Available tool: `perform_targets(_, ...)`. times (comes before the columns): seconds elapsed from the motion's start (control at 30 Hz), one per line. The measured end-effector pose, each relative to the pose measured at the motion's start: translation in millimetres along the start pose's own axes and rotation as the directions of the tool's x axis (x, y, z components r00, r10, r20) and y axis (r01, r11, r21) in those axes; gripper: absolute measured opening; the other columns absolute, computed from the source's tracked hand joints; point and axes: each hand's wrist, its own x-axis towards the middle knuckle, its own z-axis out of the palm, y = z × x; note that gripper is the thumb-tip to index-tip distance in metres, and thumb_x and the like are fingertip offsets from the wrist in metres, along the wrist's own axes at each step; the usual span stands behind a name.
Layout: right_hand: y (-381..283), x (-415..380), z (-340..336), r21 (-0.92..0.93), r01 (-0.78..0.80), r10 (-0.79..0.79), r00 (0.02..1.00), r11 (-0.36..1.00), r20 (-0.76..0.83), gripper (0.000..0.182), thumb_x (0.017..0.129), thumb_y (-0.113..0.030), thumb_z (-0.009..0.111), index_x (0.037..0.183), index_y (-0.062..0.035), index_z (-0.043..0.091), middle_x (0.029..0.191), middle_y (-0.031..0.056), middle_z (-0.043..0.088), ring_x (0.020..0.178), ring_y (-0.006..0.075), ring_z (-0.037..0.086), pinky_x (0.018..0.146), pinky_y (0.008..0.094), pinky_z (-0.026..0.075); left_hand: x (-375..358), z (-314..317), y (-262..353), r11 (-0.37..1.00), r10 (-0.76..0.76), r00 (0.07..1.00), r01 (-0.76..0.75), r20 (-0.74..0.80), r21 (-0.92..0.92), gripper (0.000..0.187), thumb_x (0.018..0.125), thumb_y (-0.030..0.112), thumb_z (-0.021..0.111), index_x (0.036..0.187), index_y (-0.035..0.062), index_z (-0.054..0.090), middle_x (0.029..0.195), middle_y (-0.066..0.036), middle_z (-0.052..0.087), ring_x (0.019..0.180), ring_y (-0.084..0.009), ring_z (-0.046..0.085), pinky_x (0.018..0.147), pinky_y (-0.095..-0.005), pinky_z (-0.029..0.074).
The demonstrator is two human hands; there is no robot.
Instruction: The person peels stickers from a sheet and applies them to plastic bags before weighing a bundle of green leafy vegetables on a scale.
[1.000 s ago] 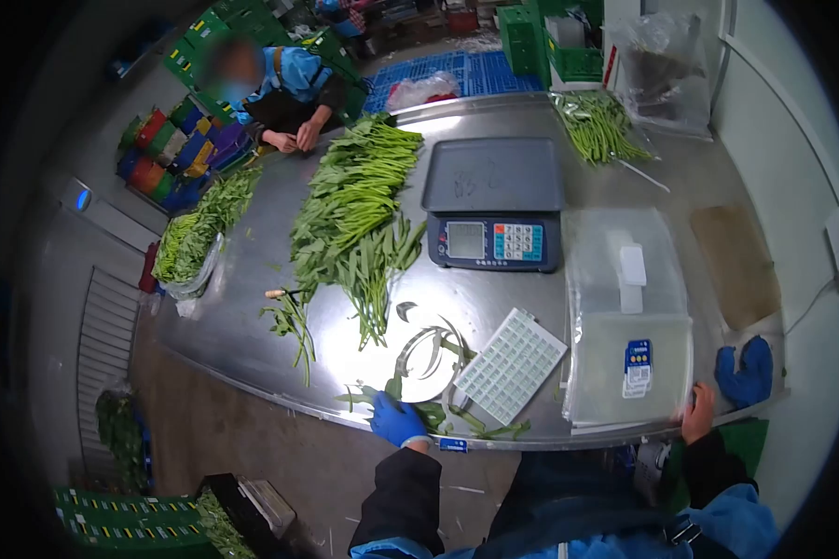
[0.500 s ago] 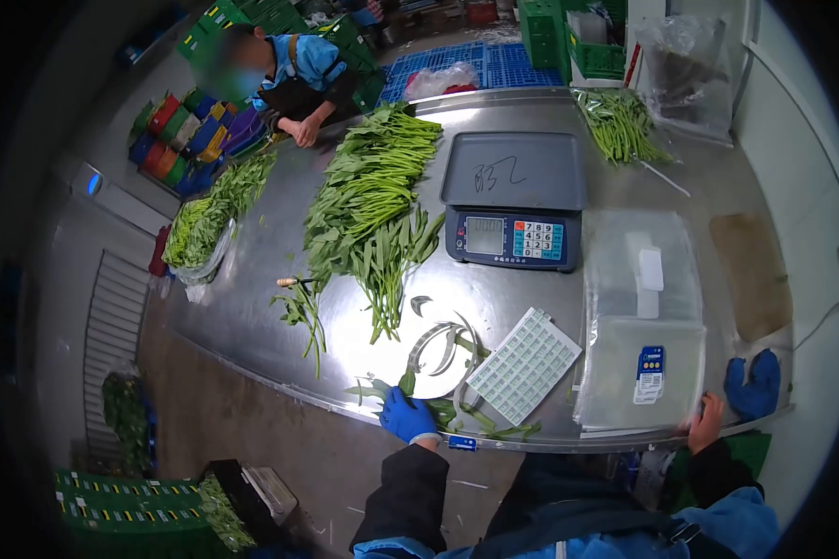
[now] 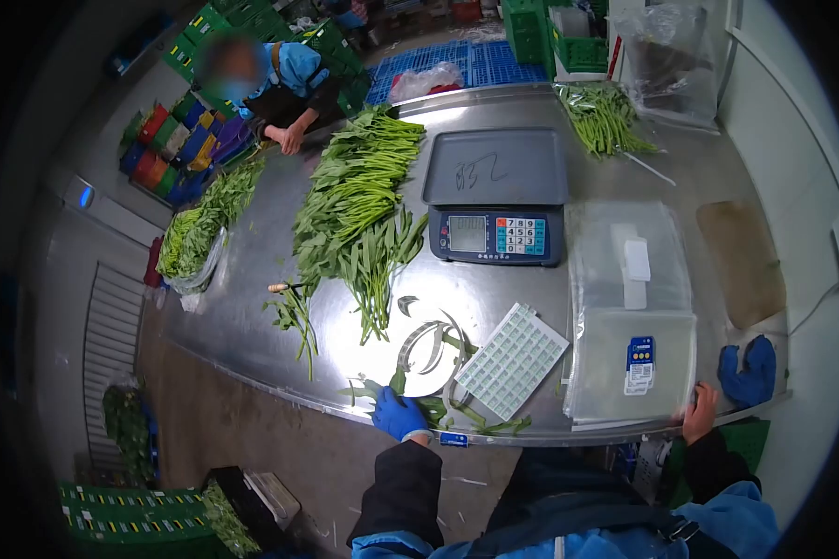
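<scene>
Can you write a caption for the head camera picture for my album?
Blue-gloved left hand on loose greens, bare right hand touching plastic bags.

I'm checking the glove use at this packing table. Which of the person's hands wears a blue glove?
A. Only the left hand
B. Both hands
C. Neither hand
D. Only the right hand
A: the left hand is in a blue glove on the leafy scraps at the table edge, while the right hand is bare and rests by the plastic bags.
</scene>
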Motion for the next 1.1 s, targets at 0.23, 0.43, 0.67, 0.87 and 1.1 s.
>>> perform_targets(0.23, -5.2, 1.9, -3.2, 0.006, 0.011, -0.011, 1.0, 1.0, -0.003, 0.041, 0.072, -0.002, 0.05, 0.113, 0.0047, 0.05, 0.118, 0.0249, 0.05, 0.111, 0.0455, 0.045, 0.099, 0.0495, 0.036, -1.7, 4.1, -1.8, 1.0, 0.001, 0.999, 0.0, -0.037, 0.013, 0.039, 0.08, 0.022, 0.062, 0.117, 0.0078, 0.059, 0.119, -0.011, 0.059, 0.106, -0.0317, 0.055, 0.094, -0.0452, 0.038)
perform_targets(0.43, -0.1, 0.3, 2.0, 0.021, 0.017, -0.017, 1.0, 1.0, -0.014, 0.04, 0.072, -0.002, 0.049, 0.112, 0.0042, 0.049, 0.121, 0.0247, 0.048, 0.112, 0.0451, 0.044, 0.1, 0.0495, 0.036, 2.6, 2.8, 0.0, 1.0, -0.017, 0.999, 0.018, -0.048, 0.023, 0.04, 0.081, 0.022, 0.062, 0.119, 0.0076, 0.059, 0.122, -0.01, 0.058, 0.108, -0.0312, 0.054, 0.096, -0.0449, 0.037)
perform_targets(0.67, -3.3, 1.2, -3.5, 0.019, 0.011, -0.011, 1.0, 1.0, 0.023, 0.041, 0.072, -0.004, 0.05, 0.112, 0.0042, 0.049, 0.12, 0.0249, 0.048, 0.112, 0.0456, 0.043, 0.1, 0.0494, 0.034, -1.7, -1.0, 2.4, 0.999, -0.021, 1.0, 0.021, -0.015, 0.023, 0.038, 0.082, 0.022, 0.06, 0.117, 0.0073, 0.059, 0.121, -0.01, 0.058, 0.106, -0.0316, 0.055, 0.096, -0.0449, 0.037)
perform_targets(0.87, -1.1, 1.1, -1.1, 0.045, 0.03, -0.03, 1.0, 0.999, 0.001, 0.042, 0.072, -0.004, 0.049, 0.113, 0.005, 0.049, 0.119, 0.0258, 0.048, 0.11, 0.0462, 0.043, 0.1, 0.0503, 0.034, -1.5, 1.8, 0.2, 1.0, -0.019, 0.999, 0.019, -0.029, 0.007, 0.038, 0.082, 0.022, 0.06, 0.117, 0.0076, 0.059, 0.12, -0.01, 0.059, 0.107, -0.0314, 0.055, 0.096, -0.0452, 0.036)
perform_targets(1.1, -2.5, 1.4, -1.6, 0.037, 0.029, -0.029, 1.0, 0.999, 0.011, 0.041, 0.071, -0.004, 0.048, 0.111, 0.0054, 0.049, 0.119, 0.0258, 0.048, 0.11, 0.0456, 0.043, 0.099, 0.0502, 0.034, -2.1, 5.4, -2.9, 1.0, -0.005, 0.999, 0.004, -0.045, -0.008, 0.04, 0.082, 0.022, 0.06, 0.119, 0.0075, 0.059, 0.121, -0.01, 0.059, 0.108, -0.0308, 0.054, 0.098, -0.0455, 0.036)
